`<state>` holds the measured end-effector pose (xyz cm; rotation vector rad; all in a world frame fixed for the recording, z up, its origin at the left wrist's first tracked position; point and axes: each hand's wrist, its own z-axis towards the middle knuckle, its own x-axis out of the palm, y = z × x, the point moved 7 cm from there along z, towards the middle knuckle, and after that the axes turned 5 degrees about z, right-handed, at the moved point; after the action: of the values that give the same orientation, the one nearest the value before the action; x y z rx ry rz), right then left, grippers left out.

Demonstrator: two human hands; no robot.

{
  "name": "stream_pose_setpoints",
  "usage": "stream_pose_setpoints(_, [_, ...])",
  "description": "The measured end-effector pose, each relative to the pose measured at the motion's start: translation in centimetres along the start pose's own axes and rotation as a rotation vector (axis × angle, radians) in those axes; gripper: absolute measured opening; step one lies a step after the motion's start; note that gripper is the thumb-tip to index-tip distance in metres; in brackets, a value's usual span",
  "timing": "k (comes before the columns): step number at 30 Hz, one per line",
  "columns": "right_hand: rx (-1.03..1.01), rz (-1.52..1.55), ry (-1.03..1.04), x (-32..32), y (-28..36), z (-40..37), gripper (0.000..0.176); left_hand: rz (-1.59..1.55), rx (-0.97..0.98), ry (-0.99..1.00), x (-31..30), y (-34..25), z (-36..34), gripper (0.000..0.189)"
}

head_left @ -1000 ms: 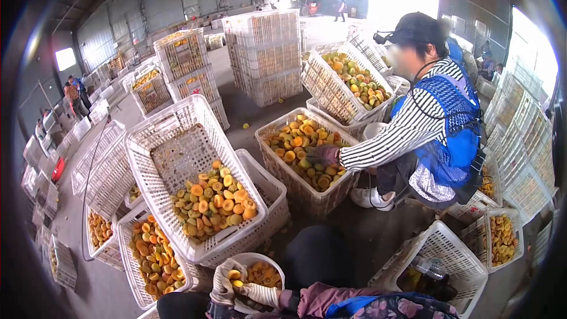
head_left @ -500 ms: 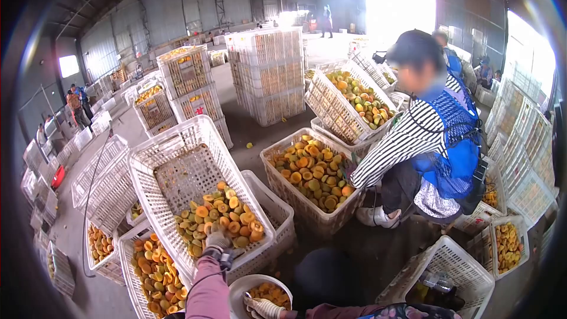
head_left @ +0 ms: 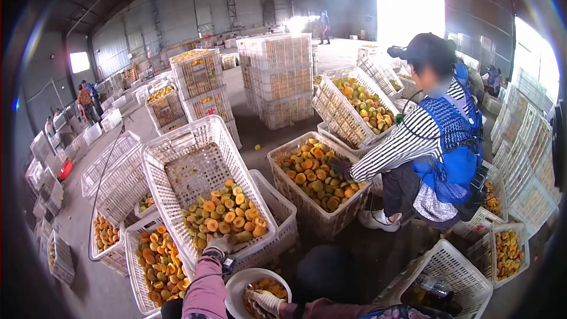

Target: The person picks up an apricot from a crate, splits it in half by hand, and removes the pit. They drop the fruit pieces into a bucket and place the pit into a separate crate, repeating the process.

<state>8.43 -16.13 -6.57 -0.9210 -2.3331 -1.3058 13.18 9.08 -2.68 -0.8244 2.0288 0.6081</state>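
Observation:
My left hand (head_left: 220,246), in a pale glove, lies at the near edge of the apricots (head_left: 227,215) in a tilted white plastic crate (head_left: 155,168). Its fingertips are against the fruit, and their grip is too small to make out. My right hand (head_left: 267,302), also gloved, is at a white bucket (head_left: 236,286) with orange apricot pieces (head_left: 271,286) inside. Its fingers are curled around something small that I cannot identify. Under the tilted crate is another white crate (head_left: 277,210).
Cut apricots fill a crate (head_left: 137,277) at lower left. A co-worker in a striped top (head_left: 407,136) crouches at right, one hand in an apricot crate (head_left: 345,218). Stacked crates (head_left: 277,82) stand behind. A crate with bottles (head_left: 466,269) is at lower right.
My left hand has drawn back from among the apricots toward the crate's near side. My right hand stays at the bucket. The whole view has shifted slightly.

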Motion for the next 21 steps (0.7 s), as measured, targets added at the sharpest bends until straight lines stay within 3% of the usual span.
stream_pose_setpoints(1, [-0.019, -0.002, 0.004, 0.1, 0.2, -0.1, 0.032, -0.399, 0.033, -0.041, 1.5, 1.1, -0.1, 0.056])
stream_pose_setpoints(2, [-0.04, -0.001, 0.005, 0.3, 0.3, -0.3, 0.031, -0.455, 0.091, -0.118, 4.7, 3.0, 3.1, 0.051])
stream_pose_setpoints(6, [-0.212, 0.056, 0.008, 1.2, 1.4, -1.0, 0.03, -0.343, 0.108, -0.085, 5.2, 3.2, 2.5, 0.048])
stream_pose_setpoints(7, [-0.214, 0.054, 0.013, 1.0, 1.1, -0.5, 0.03, -0.338, 0.116, -0.211, 4.2, 3.2, 2.1, 0.049])
stream_pose_setpoints(9, [-0.257, -0.245, 0.016, 0.2, 0.1, 0.4, 0.028, -0.316, 0.13, -0.231, 3.7, 2.6, 1.8, 0.051])
stream_pose_setpoints(14, [-0.112, -0.161, -0.027, -0.1, -0.7, 0.6, 0.026, -0.232, 0.096, -0.269, 4.4, 1.5, 5.0, 0.056])
stream_pose_setpoints(16, [-0.074, -0.143, -0.041, -0.2, -0.8, 0.6, 0.026, -0.218, 0.062, -0.193, 1.5, 0.1, 2.8, 0.058])
stream_pose_setpoints(18, [-0.044, -0.13, -0.052, -0.3, -0.9, 0.6, 0.026, -0.364, 0.024, 0.092, 1.8, -0.8, 2.1, 0.061])
stream_pose_setpoints(21, [-0.01, -0.11, -0.069, -0.5, -0.9, 0.5, 0.025, -0.371, 0.02, 0.0, 3.8, 0.2, 4.4, 0.065])
